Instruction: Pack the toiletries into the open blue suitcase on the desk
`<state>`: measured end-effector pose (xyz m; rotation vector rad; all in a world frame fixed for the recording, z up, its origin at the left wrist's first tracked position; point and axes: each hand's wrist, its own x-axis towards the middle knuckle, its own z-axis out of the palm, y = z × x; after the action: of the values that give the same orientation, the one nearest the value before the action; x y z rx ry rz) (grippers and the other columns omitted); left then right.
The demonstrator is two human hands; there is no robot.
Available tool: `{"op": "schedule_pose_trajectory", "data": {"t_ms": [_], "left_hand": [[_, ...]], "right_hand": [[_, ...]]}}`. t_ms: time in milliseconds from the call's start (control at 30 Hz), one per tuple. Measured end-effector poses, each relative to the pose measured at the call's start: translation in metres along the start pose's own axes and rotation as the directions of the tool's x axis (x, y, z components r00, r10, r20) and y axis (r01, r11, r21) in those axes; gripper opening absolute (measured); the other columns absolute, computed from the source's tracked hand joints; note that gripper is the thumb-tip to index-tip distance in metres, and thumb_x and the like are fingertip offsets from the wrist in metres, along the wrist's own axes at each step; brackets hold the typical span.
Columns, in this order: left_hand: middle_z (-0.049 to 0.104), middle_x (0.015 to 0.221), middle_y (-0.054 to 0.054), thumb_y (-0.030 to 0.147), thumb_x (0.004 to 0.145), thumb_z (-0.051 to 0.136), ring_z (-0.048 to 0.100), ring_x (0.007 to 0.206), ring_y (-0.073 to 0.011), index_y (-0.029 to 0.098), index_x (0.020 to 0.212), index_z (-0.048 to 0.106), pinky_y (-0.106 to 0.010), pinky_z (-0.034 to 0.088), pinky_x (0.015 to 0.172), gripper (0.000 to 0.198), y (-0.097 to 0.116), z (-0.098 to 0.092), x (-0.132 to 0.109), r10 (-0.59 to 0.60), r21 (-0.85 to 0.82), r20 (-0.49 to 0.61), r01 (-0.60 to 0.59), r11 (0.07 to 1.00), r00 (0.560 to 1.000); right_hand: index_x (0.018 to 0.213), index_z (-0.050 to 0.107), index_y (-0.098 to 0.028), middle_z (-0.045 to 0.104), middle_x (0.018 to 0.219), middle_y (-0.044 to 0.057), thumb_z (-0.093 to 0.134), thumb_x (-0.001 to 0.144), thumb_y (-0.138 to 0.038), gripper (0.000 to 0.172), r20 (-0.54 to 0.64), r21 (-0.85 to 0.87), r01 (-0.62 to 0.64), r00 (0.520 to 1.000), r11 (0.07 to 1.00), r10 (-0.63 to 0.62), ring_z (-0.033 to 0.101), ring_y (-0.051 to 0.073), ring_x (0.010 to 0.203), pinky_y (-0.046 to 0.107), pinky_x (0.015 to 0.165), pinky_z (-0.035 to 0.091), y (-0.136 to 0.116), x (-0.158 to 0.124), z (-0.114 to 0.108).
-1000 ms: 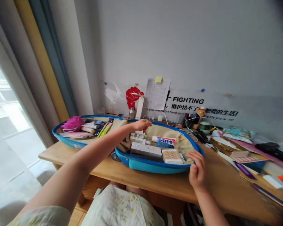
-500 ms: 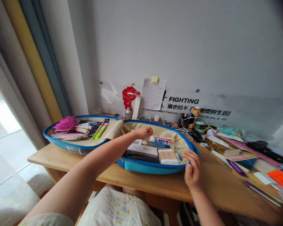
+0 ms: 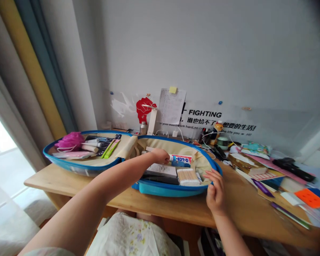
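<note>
My left hand (image 3: 161,155) reaches into the right half of an open blue case (image 3: 160,189). Its fingers are closed beside the cap end of a toothpaste tube (image 3: 180,160); what they hold, if anything, is hidden. At the right end of the case, my right hand (image 3: 215,190) grips the rim, fingers over the edge. Near the front wall of this half lie a pack of cotton swabs (image 3: 188,176) and a white printed box (image 3: 164,170). The left half holds a pink bath puff (image 3: 69,141), a green package (image 3: 112,148) and several tubes.
The case lies across a wooden desk (image 3: 202,208) against the wall. On the right are papers, a purple item (image 3: 262,187), an orange item (image 3: 312,197) and a long pen-like item (image 3: 289,215). Behind the case stand a small bottle (image 3: 143,128) and a white charger (image 3: 175,133).
My left hand has lowered toward the toothpaste tube, and its fingers have closed further. My right hand stays on the rim. The view has shifted slightly.
</note>
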<state>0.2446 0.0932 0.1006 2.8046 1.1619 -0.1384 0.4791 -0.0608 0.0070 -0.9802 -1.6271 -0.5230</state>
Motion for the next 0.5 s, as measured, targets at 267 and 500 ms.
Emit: {"op": "schedule_pose_trajectory", "data": {"t_ms": [267,500], "left_hand": [[0.072,0.11,-0.008,0.034,0.081,0.064,0.065,0.1,-0.0258,0.026,0.096,0.075,-0.031,0.045,0.081,0.02,0.0006,0.0014,-0.0002,0.026,0.018,0.044,-0.026,0.999,0.999],[0.074,0.104,-0.007,0.034,0.08,0.065,0.065,0.097,-0.0254,0.025,0.087,0.076,-0.031,0.045,0.081,0.016,-0.0021,0.0058,0.0027,0.006,-0.054,0.02,-0.005,0.999,1.0]], "right_hand": [[0.106,0.06,-0.021,0.062,0.107,0.012,0.032,0.098,-0.034,0.032,0.005,0.001,-0.011,1.0,1.0,0.011,0.054,0.029,0.117,0.053,0.096,0.045,0.0013,-0.0011,0.0003],[0.105,0.06,-0.021,0.063,0.106,0.012,0.033,0.098,-0.034,0.031,-0.001,-0.003,-0.016,1.0,1.0,0.016,0.055,0.029,0.116,0.053,0.095,0.045,0.0005,-0.0004,0.0001]]}}
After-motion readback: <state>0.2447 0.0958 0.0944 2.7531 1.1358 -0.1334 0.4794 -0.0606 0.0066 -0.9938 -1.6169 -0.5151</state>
